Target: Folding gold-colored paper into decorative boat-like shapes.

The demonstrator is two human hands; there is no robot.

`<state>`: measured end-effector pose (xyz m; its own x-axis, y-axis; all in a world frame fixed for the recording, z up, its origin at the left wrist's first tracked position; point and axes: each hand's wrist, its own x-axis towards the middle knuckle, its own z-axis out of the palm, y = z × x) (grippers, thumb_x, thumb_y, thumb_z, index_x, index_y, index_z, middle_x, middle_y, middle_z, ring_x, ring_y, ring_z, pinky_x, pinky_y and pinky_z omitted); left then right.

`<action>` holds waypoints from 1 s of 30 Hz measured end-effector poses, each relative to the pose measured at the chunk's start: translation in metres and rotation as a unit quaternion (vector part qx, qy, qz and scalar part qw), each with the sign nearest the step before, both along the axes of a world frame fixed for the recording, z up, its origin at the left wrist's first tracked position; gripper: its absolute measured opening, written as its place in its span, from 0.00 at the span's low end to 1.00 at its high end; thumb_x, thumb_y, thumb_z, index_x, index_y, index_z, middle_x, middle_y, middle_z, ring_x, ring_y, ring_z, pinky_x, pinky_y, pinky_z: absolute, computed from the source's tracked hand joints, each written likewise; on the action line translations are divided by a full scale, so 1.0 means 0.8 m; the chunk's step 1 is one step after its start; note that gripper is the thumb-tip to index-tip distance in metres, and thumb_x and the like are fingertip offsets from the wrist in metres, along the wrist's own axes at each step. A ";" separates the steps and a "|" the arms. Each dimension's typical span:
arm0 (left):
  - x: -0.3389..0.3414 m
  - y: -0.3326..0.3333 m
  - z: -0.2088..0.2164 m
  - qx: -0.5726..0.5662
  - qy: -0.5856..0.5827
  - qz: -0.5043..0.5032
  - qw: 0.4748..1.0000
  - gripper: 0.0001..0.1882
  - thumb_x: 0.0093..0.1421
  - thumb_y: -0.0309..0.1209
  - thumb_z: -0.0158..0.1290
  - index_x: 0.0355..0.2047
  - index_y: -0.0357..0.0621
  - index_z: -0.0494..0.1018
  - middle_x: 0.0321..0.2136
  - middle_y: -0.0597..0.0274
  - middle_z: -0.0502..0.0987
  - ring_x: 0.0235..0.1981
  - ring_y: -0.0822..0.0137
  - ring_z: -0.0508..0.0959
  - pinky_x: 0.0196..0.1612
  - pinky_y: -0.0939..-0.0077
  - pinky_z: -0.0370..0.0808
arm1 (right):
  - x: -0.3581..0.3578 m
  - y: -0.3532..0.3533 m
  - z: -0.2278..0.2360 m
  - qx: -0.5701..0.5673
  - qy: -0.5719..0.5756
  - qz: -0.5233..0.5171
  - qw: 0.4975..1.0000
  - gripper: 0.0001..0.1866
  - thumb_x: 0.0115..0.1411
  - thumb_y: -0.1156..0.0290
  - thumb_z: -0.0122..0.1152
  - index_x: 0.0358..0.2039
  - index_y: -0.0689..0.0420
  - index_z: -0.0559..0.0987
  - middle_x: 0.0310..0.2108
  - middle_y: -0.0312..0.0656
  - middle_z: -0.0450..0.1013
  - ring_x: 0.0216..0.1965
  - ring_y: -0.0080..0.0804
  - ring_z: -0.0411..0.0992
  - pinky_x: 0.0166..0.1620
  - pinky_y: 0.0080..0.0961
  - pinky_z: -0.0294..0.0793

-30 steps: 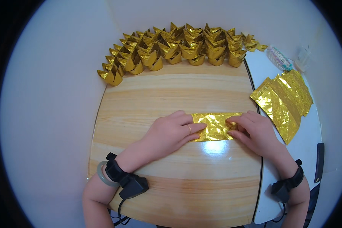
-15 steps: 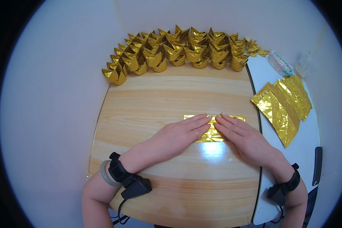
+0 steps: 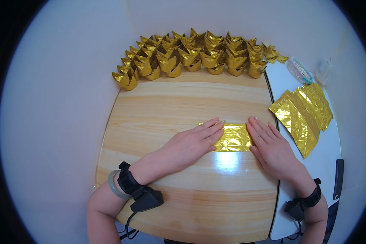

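At the lower edge of the frame, both forearms are cut off, and the cables under the black wrist boxes drop out of clear sight. The left wrist, lower left, wears a black strap (image 3: pixel 128 181) with a boxy black unit (image 3: pixel 147 200) beside a pale bangle (image 3: pixel 114 187); the right wrist, lower right, has a similar dark unit (image 3: pixel 295 210).

Right of centre, a gold foil strip (image 3: pixel 236 138) lies flat on the wood-grain tabletop (image 3: pixel 171 105). The left hand (image 3: pixel 191 143), fingers extended and close together, rests flat over its left part; only a small corner shows beyond the fingertips. The right hand (image 3: pixel 271 146) lies flat over the right end, fingers slightly spread, hiding that edge. Neither grips it. The strip's long axis runs left to right across the frame, its short ends pointing toward the two hands.

At the right, a dark bar (image 3: pixel 338 179) and overlapping gold sheets (image 3: pixel 299 116) lie on a white surface (image 3: pixel 329 150). Beyond are a pale patterned packet (image 3: pixel 300 72) and a clear object (image 3: pixel 325 72), hard to make out. Along the top, folded gold paper pieces (image 3: pixel 191 57) stand nested in rows, the front ones hiding much of those behind.
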<state>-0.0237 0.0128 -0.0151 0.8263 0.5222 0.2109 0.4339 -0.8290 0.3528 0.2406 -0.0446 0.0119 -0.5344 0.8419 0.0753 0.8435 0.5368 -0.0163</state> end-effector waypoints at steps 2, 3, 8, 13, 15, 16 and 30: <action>0.001 -0.001 0.000 -0.002 0.003 0.000 1.000 0.26 0.61 0.30 0.51 0.60 0.42 0.63 0.62 0.51 0.61 0.65 0.54 0.60 0.62 0.65 0.66 | -0.001 0.000 0.000 -0.025 0.007 -0.010 1.000 0.31 0.66 0.58 0.47 0.63 0.66 0.59 0.65 0.53 0.55 0.68 0.43 0.52 0.68 0.42 0.49; 0.001 -0.001 0.001 -0.005 0.006 -0.001 1.000 0.26 0.61 0.29 0.51 0.60 0.46 0.63 0.62 0.50 0.61 0.65 0.53 0.60 0.61 0.65 0.66 | -0.002 -0.001 -0.001 -0.024 0.007 -0.009 1.000 0.31 0.66 0.58 0.47 0.63 0.66 0.59 0.65 0.53 0.55 0.68 0.43 0.52 0.68 0.42 0.49; 0.001 -0.001 0.006 0.010 0.031 -0.013 0.999 0.24 0.61 0.28 0.50 0.59 0.56 0.67 0.63 0.50 0.61 0.65 0.51 0.59 0.61 0.65 0.66 | -0.022 -0.002 0.004 -0.046 0.006 0.043 0.998 0.45 0.62 0.40 0.47 0.65 0.67 0.53 0.67 0.54 0.50 0.69 0.46 0.47 0.69 0.43 0.43; -0.004 -0.001 0.004 0.000 0.027 -0.015 1.000 0.22 0.63 0.28 0.48 0.58 0.58 0.68 0.63 0.49 0.59 0.65 0.51 0.59 0.60 0.67 0.66 | -0.019 -0.003 0.004 -0.080 0.004 0.051 0.996 0.51 0.58 0.36 0.49 0.65 0.68 0.51 0.67 0.57 0.48 0.69 0.46 0.45 0.69 0.42 0.45; -0.004 -0.001 0.004 -0.013 0.028 -0.006 1.000 0.20 0.65 0.33 0.44 0.57 0.60 0.69 0.64 0.51 0.59 0.65 0.55 0.59 0.61 0.64 0.65 | -0.007 -0.006 0.006 -0.082 0.004 0.024 0.996 0.51 0.57 0.36 0.50 0.65 0.68 0.51 0.67 0.57 0.48 0.70 0.46 0.45 0.69 0.42 0.45; -0.004 -0.001 0.006 -0.012 0.028 -0.006 1.000 0.20 0.65 0.33 0.44 0.57 0.60 0.69 0.64 0.51 0.59 0.65 0.55 0.59 0.61 0.64 0.65 | 0.001 -0.007 0.006 -0.085 0.003 -0.003 0.996 0.52 0.57 0.35 0.50 0.65 0.68 0.51 0.67 0.57 0.48 0.70 0.45 0.45 0.69 0.42 0.45; -0.020 0.009 0.013 -0.060 -0.011 0.128 0.990 0.23 0.55 0.44 0.59 0.52 0.58 0.76 0.64 0.53 0.60 0.67 0.50 0.53 0.66 0.45 0.46 | 0.005 -0.008 0.009 0.052 -0.015 -0.015 0.998 0.46 0.53 0.36 0.53 0.56 0.69 0.67 0.60 0.52 0.63 0.63 0.44 0.59 0.67 0.45 0.47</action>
<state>-0.0398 0.0202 -0.0048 0.6595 0.7363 0.1516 0.6153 -0.6445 0.4538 0.2446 -0.0507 0.0191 -0.5126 0.8461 0.1462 0.8584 0.5090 0.0640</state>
